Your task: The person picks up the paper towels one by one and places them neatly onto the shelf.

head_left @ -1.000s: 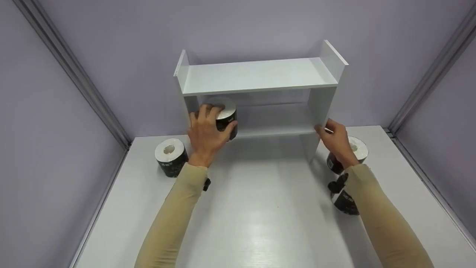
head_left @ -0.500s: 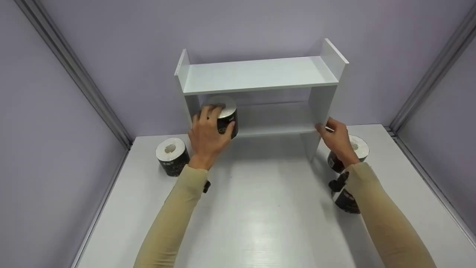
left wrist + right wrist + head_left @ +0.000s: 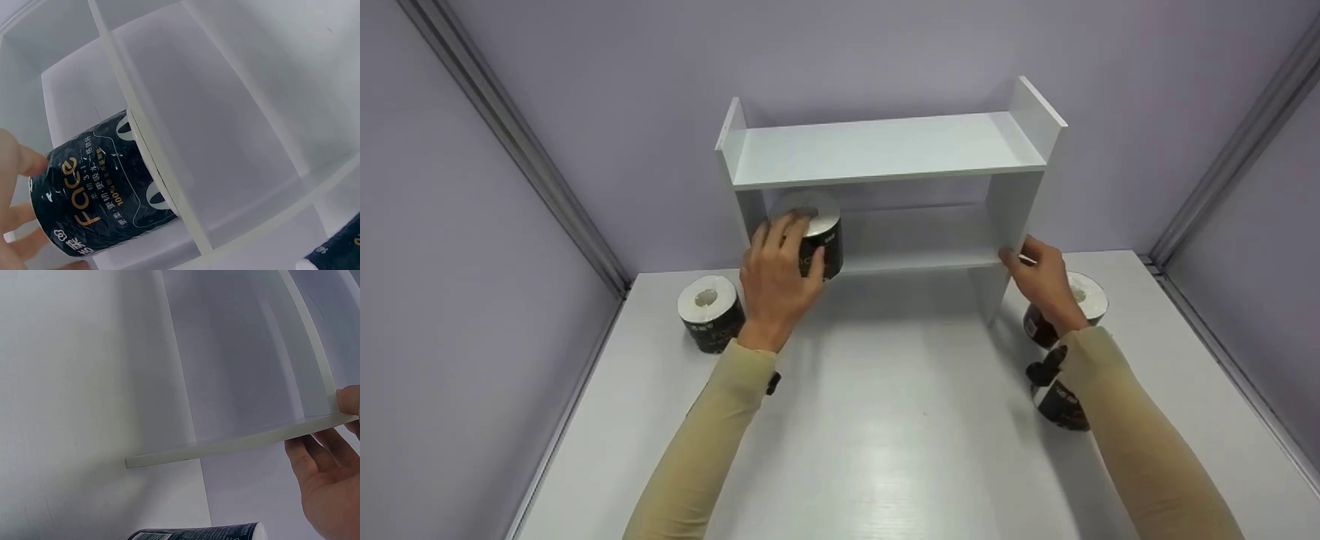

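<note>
A white two-tier shelf unit (image 3: pixel 889 146) stands against the back wall. At the left end of its lower board is a toilet paper roll (image 3: pixel 823 251) in a dark wrapper. My left hand (image 3: pixel 776 281) holds this roll, fingers over its top and thumb along its front. In the left wrist view the roll (image 3: pixel 104 185) sits at the board's front edge, its gold lettering showing. My right hand (image 3: pixel 1041 281) grips the unit's right side panel, thumb inside and fingers outside. The right wrist view shows these fingers (image 3: pixel 320 458) against the panel's outer face.
Another roll (image 3: pixel 709 311) stands on the white table (image 3: pixel 870 450) left of the unit. To the right are two more, a rear roll (image 3: pixel 1087 296) partly behind my right hand and a nearer roll (image 3: pixel 1059 405) partly under my sleeve. Lilac walls enclose the table.
My left thumb has slid left across the front of the roll, uncovering more of the wrapper. The roll stays in place at the left end. My right hand keeps its grip on the panel.
</note>
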### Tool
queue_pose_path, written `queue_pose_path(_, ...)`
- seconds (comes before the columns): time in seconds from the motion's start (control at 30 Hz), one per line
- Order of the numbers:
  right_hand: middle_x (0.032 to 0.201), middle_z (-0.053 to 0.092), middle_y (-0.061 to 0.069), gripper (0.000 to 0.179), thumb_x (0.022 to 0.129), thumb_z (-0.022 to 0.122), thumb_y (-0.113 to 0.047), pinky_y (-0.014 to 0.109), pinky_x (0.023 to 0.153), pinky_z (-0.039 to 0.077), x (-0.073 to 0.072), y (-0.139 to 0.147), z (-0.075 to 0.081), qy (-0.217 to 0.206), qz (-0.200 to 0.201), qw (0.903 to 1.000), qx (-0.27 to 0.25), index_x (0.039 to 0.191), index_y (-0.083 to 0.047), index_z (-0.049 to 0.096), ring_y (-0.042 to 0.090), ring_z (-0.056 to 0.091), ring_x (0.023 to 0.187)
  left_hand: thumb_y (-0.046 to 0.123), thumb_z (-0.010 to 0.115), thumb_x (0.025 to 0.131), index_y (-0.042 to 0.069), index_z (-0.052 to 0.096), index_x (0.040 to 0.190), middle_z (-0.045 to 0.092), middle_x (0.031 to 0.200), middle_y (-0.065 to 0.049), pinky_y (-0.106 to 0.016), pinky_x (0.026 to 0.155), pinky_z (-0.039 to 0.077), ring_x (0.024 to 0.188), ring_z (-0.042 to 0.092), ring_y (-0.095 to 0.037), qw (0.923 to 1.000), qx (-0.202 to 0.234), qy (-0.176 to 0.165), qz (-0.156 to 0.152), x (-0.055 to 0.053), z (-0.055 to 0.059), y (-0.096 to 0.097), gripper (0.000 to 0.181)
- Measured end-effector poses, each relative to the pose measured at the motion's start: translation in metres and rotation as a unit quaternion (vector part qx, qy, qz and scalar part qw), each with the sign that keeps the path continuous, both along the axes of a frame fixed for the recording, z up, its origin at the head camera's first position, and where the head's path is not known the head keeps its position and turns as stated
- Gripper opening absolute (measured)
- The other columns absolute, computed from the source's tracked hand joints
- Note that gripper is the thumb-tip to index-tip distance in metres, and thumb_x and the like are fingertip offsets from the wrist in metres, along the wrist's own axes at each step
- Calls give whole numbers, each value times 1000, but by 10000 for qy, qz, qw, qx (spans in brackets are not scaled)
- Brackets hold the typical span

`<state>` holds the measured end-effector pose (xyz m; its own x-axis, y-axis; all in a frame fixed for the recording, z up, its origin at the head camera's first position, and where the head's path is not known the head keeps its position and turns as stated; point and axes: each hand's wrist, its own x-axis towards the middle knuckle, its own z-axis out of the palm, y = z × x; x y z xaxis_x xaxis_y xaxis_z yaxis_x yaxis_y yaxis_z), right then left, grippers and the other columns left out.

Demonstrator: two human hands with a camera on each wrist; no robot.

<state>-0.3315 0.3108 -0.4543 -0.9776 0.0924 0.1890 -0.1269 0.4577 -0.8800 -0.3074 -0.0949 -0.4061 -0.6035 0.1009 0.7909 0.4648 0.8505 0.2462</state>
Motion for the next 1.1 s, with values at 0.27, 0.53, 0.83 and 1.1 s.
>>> queue_pose_path(0.27, 154, 58, 22, 51, 108, 60, -25, 53, 119, 47, 2, 0, -1, 54, 8, 10000, 9, 152, -1, 57, 40, 57, 143, 13, 76, 99, 3, 72, 134, 70, 139, -15, -51, 115, 52, 135, 60, -44, 9973, -504, 430, -318, 4, -9, -4, 37)
queue_pose_path(0.53, 155, 57, 22, 51, 109, 60, -25, 51, 121, 46, 2, 1, -5, 194, 99, 9997, -137, 155, -3, 55, 38, 54, 145, 8, 71, 102, 3, 73, 130, 70, 132, -13, -47, 103, 60, 130, 62, -40, 9951, -701, 640, -286, -1, -12, -5, 29)
queue_pose_path(0.83, 156, 55, 23, 52, 109, 60, -26, 52, 120, 46, 2, 0, -5, 101, 96, 9998, -137, 155, -1, 54, 41, 55, 145, 9, 72, 102, 3, 73, 129, 69, 131, -13, -45, 99, 62, 129, 60, -39, 9966, -557, 503, -329, -2, -15, -5, 28)
queue_pose_path(1.1, 157, 54, 24, 52, 109, 58, -21, 53, 122, 43, 0, 2, -5, 24, 80, 9997, -211, 156, 0, 52, 43, 53, 146, 10, 72, 101, 5, 73, 128, 69, 129, -12, -44, 95, 63, 125, 61, -38, 9963, -675, 524, -109, -3, -13, -2, 27)
